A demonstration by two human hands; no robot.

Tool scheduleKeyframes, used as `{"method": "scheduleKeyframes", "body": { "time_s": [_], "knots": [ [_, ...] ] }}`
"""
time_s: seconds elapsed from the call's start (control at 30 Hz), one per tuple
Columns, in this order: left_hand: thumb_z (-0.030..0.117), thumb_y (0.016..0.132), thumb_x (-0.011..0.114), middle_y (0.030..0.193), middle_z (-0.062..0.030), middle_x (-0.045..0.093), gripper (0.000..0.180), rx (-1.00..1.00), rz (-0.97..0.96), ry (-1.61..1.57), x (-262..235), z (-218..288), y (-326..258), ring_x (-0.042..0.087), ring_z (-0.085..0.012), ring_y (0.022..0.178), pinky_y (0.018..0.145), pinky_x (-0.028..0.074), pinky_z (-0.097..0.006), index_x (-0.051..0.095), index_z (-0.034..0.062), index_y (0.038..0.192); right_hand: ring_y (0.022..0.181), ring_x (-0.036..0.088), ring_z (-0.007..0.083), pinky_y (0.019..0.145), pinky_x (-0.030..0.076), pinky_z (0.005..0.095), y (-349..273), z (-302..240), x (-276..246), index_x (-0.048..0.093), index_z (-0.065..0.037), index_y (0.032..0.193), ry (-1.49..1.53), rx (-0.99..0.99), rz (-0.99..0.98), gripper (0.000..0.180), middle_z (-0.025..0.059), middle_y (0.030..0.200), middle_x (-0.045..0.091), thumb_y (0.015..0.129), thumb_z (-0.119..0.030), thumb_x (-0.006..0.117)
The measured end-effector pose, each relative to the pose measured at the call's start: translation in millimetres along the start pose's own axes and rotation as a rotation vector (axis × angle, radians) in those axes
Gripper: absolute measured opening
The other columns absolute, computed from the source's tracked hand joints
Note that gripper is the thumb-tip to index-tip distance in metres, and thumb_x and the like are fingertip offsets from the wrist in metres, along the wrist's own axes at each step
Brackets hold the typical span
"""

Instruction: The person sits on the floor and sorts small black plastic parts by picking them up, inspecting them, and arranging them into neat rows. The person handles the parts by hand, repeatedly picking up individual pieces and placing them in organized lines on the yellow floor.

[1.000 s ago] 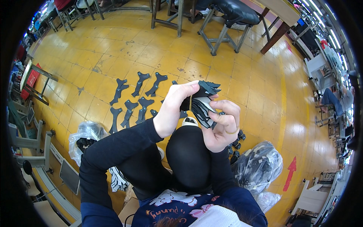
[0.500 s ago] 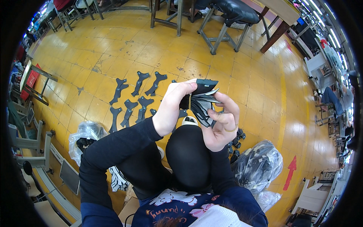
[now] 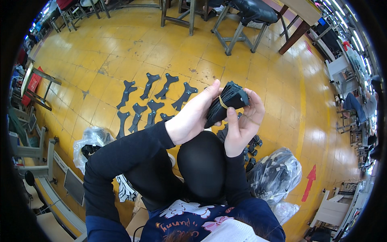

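Observation:
A bundle of dark fabric pieces [image 3: 231, 99], bound round its middle by a yellowish rubber band [image 3: 223, 102], is held above my knees. My left hand [image 3: 196, 111] grips the bundle from its left side, with the thumb up along it. My right hand [image 3: 245, 123] holds its right side, the thumb pressed on the face below the band and the fingers behind. Beyond my hands, several black Y-shaped pieces [image 3: 151, 85] lie in rows on the floor. Some of those pieces are partly hidden by my left forearm and hand.
Right of my legs, a large clear plastic bag [image 3: 275, 175] full of dark and pale pieces stands beside small black bundles [image 3: 252, 150]. A smaller plastic bag [image 3: 92, 145] sits to the left. Ahead is a black-padded stool [image 3: 252, 16]. The floor [image 3: 133, 52] is yellow tile.
The bundle has been turned from its fanned pale-edged layers to a compact dark face with the band showing. Both hands have shifted slightly right, uncovering another Y-shaped piece.

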State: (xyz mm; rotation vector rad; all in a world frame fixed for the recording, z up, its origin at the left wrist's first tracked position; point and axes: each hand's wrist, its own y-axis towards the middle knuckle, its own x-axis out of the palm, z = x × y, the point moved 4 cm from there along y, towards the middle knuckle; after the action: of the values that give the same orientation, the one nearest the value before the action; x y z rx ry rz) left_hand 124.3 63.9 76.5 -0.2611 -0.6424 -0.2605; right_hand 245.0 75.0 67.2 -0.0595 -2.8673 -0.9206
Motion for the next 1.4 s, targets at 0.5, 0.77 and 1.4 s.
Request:
{"method": "scheduleKeyframes", "body": {
  "time_s": [0.5, 0.77, 1.4],
  "knots": [
    [0.039, 0.097, 0.046, 0.106, -0.0035, 0.056, 0.044, -0.115, 0.010, -0.125, -9, -5, 5, 0.055, -0.0108, 0.090, 0.077, 0.045, -0.026, 0.045, 0.0067, 0.127, 0.092, 0.051, 0.0198, 0.081, 0.042, 0.0300, -8, -1, -12, 0.068, -0.006, 0.088, -0.363, -0.116, 0.024, 0.017, 0.0073, 0.106, 0.050, 0.073, 0.001, 0.072],
    [0.020, 0.086, 0.059, 0.117, -0.0253, 0.051, 0.056, 0.272, -0.027, 0.951, 3, -9, -4, 0.052, -0.0384, 0.111, 0.092, 0.042, -0.037, 0.034, 0.0004, 0.132, 0.072, 0.058, 0.0231, 0.069, 0.047, 0.0309, -11, 4, -32, 0.067, -0.004, 0.077, -0.427, -0.302, -0.157, 0.023, 0.0059, 0.074, 0.063, 0.059, 0.010, 0.073],
    [0.013, 0.077, 0.060, 0.095, -0.0160, 0.058, 0.051, 0.255, -0.346, 0.978, 33, -4, -25, 0.061, -0.0346, 0.086, 0.073, 0.051, -0.040, 0.046, 0.0051, 0.126, 0.093, 0.046, 0.0335, 0.073, 0.040, 0.0400, -43, 7, -103, 0.060, -0.015, 0.065, 0.300, -0.329, -0.624, 0.012, 0.0141, 0.101, 0.048, 0.064, -0.024, 0.069]
  ]
}}
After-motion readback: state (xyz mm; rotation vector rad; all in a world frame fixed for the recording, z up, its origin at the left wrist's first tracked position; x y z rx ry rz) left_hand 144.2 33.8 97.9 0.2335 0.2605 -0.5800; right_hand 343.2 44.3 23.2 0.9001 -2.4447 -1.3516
